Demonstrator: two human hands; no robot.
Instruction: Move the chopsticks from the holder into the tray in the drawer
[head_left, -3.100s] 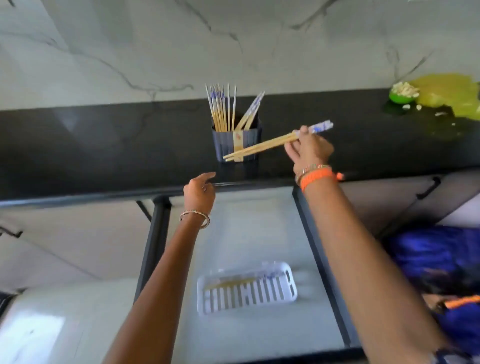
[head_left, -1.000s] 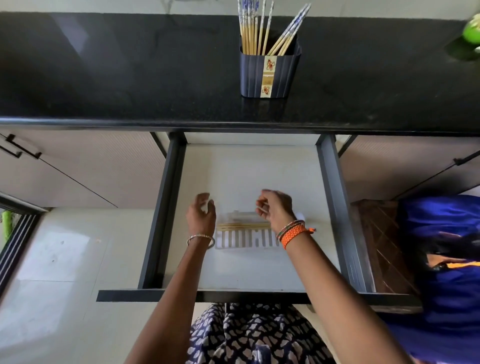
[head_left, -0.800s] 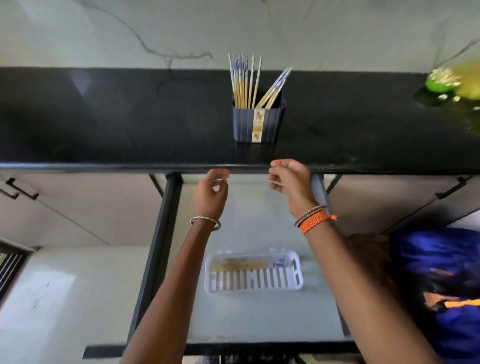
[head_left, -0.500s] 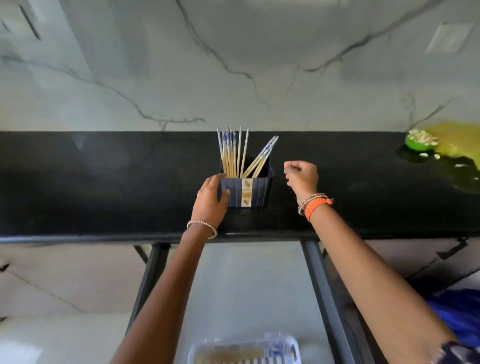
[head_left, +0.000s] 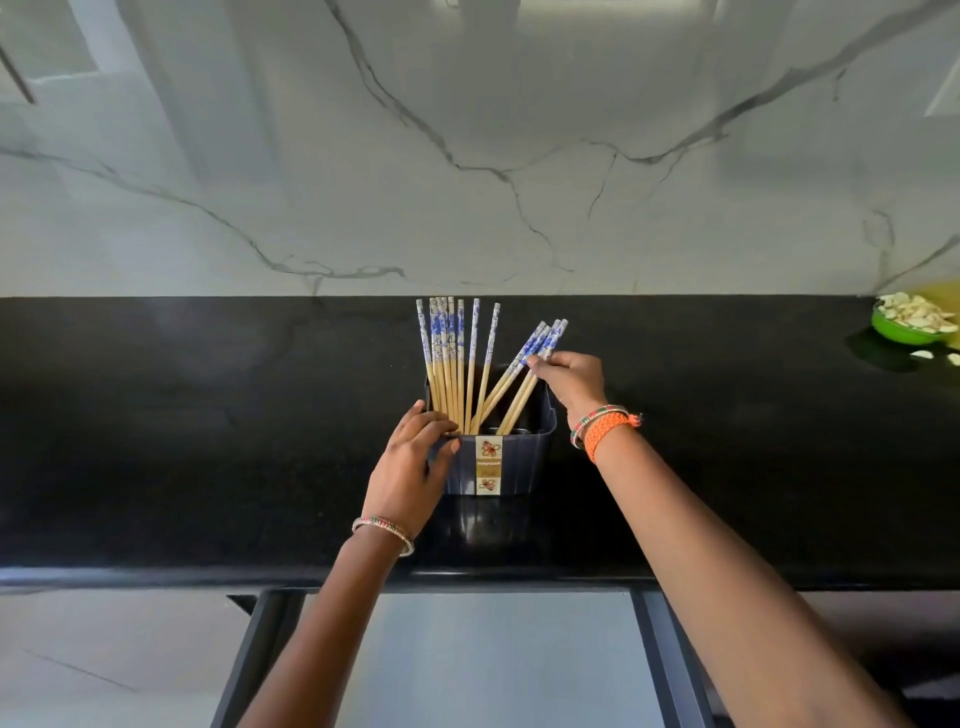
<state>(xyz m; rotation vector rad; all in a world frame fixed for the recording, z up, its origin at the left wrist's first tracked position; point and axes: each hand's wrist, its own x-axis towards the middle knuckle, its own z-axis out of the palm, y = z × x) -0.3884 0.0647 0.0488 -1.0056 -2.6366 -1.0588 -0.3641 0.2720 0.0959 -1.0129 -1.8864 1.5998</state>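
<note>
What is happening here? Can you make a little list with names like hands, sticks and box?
left hand: grips the holder's left side
right hand: pinches the leaning chopsticks
holder: dark box with a flowered label, upright on the counter
leaning chopsticks: tilted right, inside the holder
other chopsticks: a bunch standing nearly straight
counter: black
drawer: open below; tray not in view
green bowl: far right

A home kitchen: black stone counter (head_left: 208, 415), marble backsplash (head_left: 467, 156) (grey-veined), open drawer (head_left: 493, 660) below.
</note>
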